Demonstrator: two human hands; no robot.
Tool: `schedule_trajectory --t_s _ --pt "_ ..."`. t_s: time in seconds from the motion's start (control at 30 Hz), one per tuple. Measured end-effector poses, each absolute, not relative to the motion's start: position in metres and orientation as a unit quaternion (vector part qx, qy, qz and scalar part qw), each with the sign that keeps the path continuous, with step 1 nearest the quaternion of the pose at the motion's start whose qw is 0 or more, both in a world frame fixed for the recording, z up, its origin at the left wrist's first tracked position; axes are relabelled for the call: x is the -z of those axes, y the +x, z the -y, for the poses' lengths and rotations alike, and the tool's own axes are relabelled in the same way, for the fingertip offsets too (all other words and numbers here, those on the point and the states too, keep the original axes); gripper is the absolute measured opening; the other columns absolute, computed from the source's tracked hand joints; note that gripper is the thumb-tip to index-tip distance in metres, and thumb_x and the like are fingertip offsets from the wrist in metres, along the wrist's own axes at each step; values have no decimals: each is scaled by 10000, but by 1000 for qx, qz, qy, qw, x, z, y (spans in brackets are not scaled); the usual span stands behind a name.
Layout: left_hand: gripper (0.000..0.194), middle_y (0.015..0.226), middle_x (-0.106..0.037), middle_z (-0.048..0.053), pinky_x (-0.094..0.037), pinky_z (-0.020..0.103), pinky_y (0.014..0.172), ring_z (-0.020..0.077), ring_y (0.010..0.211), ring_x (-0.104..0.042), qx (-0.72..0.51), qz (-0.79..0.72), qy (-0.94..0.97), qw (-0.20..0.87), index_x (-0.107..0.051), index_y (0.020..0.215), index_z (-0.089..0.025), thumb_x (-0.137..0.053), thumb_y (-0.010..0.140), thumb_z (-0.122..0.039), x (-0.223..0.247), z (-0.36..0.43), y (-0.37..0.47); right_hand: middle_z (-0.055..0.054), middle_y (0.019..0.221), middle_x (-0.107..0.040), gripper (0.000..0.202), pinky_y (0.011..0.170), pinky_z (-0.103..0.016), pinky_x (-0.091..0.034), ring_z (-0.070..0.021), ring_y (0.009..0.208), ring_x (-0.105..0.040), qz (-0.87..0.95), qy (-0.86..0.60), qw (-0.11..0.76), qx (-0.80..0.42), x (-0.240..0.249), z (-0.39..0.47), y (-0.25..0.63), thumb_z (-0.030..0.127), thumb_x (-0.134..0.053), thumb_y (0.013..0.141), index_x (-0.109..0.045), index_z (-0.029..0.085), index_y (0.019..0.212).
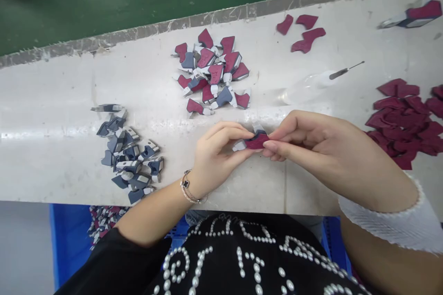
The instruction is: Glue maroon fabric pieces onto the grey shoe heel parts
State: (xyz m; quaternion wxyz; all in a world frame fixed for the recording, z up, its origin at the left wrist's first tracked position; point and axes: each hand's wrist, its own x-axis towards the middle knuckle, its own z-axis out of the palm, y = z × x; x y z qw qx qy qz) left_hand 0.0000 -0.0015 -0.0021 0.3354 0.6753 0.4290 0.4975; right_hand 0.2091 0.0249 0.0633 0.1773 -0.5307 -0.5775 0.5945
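Both hands, left [221, 154] and right [313, 147], are pinching one small maroon-and-grey molded piece [256, 141]; a clear bottle with a metal needle tip [313, 86] sits just beyond.

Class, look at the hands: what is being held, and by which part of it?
A small part with a maroon face: the left hand grips its pale end, the right hand its opposite end.

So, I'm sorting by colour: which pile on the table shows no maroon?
The left pile, nearest the bracelet: only blue and grey show; the middle pile and right pile show maroon.
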Motion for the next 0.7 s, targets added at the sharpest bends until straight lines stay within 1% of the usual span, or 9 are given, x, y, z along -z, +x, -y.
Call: schedule_trajectory --t_s 0.1,0.2,0.37,0.5,0.7 --pt "276 950 -756 40 -638 270 801 142 891 -730 -497 -428 688 311 -736 1012 -204 -874 774 -182 1 1 0 28 802 -749 284 676 -255 -559 -145 753 -728 582 -538 176 -583 -63 -24 208 498 -773 880 -677 234 840" --pt "267 953 -760 37 -643 286 792 150 884 -734 -494 -433 690 304 -741 1014 -220 -872 782 -227 0 1 1 17 799 -747 312 661 -284 -557 -164 744 -727 583 -549 175 -573 -64 -23 208 531 -756 883 -675 232 847" --pt "273 956 -765 38 -642 285 806 151 895 -738 -496 -432 690 303 -746 1023 -222 -873 782 -235 1 2 2 18 785 -741 323 658 -316 -548 -179 735 -725 585 -558 177 -561 -65 -22 208 551 -737 888 -664 240 842" --pt "288 964 -765 34 -645 293 808 154 902 -738 -496 -434 686 306 -747 1039 -234 -874 781 -245 2 2 2 20 779 -734 298 649 -327 -544 -181 722 -717 592 -557 181 -554 -63 -21 208 537 -721 904 -667 249 851" --pt "316 971 -763 38 -650 283 817 151 913 -736 -498 -436 681 314 -742 1049 -221 -886 767 -235 3 2 2 24 784 -735 259 670 -325 -554 -174 739 -720 593 -560 189 -548 -61 -23 207 499 -702 926 -667 254 848"
